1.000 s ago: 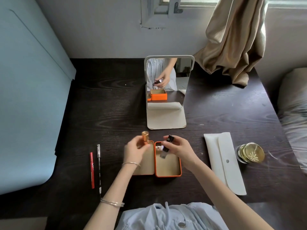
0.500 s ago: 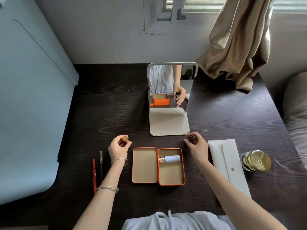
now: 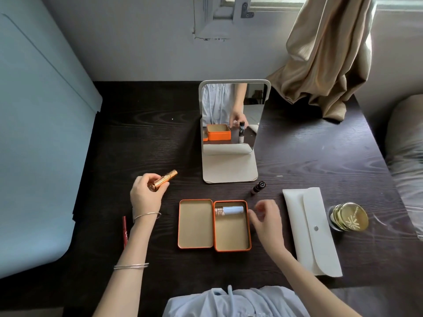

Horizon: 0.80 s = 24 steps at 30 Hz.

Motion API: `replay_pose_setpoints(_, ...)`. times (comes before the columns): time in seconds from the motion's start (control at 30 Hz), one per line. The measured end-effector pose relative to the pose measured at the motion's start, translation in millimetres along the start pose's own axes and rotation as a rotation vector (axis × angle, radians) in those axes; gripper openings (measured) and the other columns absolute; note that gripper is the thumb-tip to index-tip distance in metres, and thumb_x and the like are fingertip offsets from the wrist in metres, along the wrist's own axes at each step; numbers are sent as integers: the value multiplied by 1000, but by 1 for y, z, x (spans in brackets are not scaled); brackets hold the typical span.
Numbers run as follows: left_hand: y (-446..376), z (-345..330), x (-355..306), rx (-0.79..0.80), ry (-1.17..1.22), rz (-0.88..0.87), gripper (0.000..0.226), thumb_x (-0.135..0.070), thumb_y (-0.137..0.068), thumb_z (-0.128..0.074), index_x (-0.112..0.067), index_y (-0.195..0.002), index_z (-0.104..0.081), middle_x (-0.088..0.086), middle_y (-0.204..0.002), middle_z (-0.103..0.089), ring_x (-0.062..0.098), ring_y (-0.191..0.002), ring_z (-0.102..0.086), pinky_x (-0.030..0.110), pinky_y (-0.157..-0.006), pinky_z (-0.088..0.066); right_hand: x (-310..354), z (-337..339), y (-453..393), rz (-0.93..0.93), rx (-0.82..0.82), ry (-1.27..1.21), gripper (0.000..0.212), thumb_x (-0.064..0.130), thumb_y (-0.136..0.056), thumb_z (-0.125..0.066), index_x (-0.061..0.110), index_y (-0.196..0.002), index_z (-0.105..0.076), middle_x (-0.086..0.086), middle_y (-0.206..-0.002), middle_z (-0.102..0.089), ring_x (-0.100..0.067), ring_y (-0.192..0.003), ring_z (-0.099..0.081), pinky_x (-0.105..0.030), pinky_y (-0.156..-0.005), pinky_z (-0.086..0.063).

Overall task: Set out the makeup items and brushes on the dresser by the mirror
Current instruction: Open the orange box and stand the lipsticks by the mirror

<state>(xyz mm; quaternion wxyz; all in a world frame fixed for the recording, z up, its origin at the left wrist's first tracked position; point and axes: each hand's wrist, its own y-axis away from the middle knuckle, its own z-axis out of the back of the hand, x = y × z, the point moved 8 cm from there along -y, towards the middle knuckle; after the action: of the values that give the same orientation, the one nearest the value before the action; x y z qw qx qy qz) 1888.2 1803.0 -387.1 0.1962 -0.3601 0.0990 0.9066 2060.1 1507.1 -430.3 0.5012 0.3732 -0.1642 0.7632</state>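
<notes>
My left hand [image 3: 146, 195] grips a gold lipstick tube [image 3: 164, 180], held tilted above the dark dresser [image 3: 137, 138], left of the mirror [image 3: 231, 124]. A small dark bottle [image 3: 258, 188] stands upright by the mirror's right foot. My right hand [image 3: 266, 219] hovers empty with loosely curled fingers at the right edge of the open orange tin [image 3: 231, 226]. Inside the tin lies a pale blue tube [image 3: 229, 210]. The tin's lid [image 3: 195, 224] lies open beside it.
A white pouch [image 3: 311, 229] and a gold-lidded jar [image 3: 348, 216] sit to the right. A red pencil [image 3: 125, 232] lies partly hidden behind my left forearm. A beige curtain [image 3: 325, 53] hangs over the back right corner. A pale blue panel [image 3: 41, 133] borders the left side.
My right hand let go of the dark bottle, which now stands by the mirror, and drew back toward the tin. My left hand tilted the gold tube.
</notes>
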Motion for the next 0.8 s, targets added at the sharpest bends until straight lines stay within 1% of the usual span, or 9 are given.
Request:
replay_pose_setpoints(0.1, -4, -5, -4, 16, -54, 23, 23, -3, -74, -74, -5, -96, -68, 15, -104, -59, 25, -94, -59, 24, -77, -42, 20, -25, 8, 181, 202, 141, 14, 5, -80, -64, 17, -85, -62, 8, -87, -54, -13, -83, -54, -26, -69, -46)
replay_pose_setpoints(0.23, -5, -25, -7, 105, -117, 59, 23, 2, -76, -69, -5, -98, -70, 15, -109, -55, 26, -97, -57, 22, -80, -38, 49, -48, 5, 381, 250, 435, 28, 9, -67, -74, 23, -89, -65, 7, -91, -62, -16, -76, -60, -25, -52, -45)
replay_pose_setpoints(0.33, -4, -39, -6, 155, -137, 64, 25, 2, -77, -68, -5, -101, -69, 14, -109, -56, 27, -98, -57, 24, -81, -40, 56, -59, 0, 381, 296, 588, 24, 11, -64, -76, 23, -82, -67, 2, -87, -60, -21, -65, -61, -23, -43, -32)
replay_pose_setpoints(0.4, -6, -42, -4, 145, -133, 67, 25, 1, -77, -68, -4, -102, -69, 14, -107, -59, 28, -98, -58, 27, -82, -42, 59, -62, -2, 380, 289, 694, 29, 14, -50, -84, 24, -71, -66, 2, -76, -57, -18, -52, -56, -20, -41, -21)
replay_pose_setpoints(0.5, -6, -41, 2, 142, -105, 93, 23, -3, -78, -69, -5, -101, -70, 12, -104, -63, 27, -97, -60, 27, -81, -43, 60, -65, -3, 369, 265, 830, 36, 15, -36, -89, 21, -59, -62, 2, -66, -54, -15, -42, -49, -21, -40, -16)
replay_pose_setpoints(0.6, -1, -43, 8, 167, -82, 89, 20, -5, -77, -70, -7, -98, -71, 10, -100, -65, 26, -94, -61, 29, -80, -45, 57, -63, -2, 378, 247, 818, 40, 12, -34, -89, 19, -53, -55, 2, -64, -51, -14, -38, -47, -22, -42, -15)
replay_pose_setpoints(0.67, 1, -43, 10, 167, -72, 93, 23, -5, -77, -70, -7, -101, -71, 10, -101, -66, 27, -96, -61, 31, -82, -46, 57, -60, 0, 389, 240, 745, 37, 16, -40, -89, 20, -59, -57, 3, -69, -54, -14, -38, -47, -20, -42, -16)
replay_pose_setpoints(0.73, 2, -45, 12, 193, -65, 132, 33, -6, -77, -71, -8, -110, -66, 12, -107, -63, 28, -102, -59, 34, -88, -46, 56, -48, 4, 378, 206, 548, 29, 20, -55, -82, 20, -74, -60, 3, -86, -58, -16, -42, -53, -19, -38, -23)
replay_pose_setpoints(0.8, 5, -50, 15, 239, -40, 184, 49, -7, -75, -74, -10, -122, -59, 13, -118, -58, 29, -109, -57, 38, -94, -46, 52, -29, 8, 317, 144, 326, 22, 23, -73, -72, 19, -91, -60, 7, -105, -59, -12, -56, -61, -24, -42, -40)
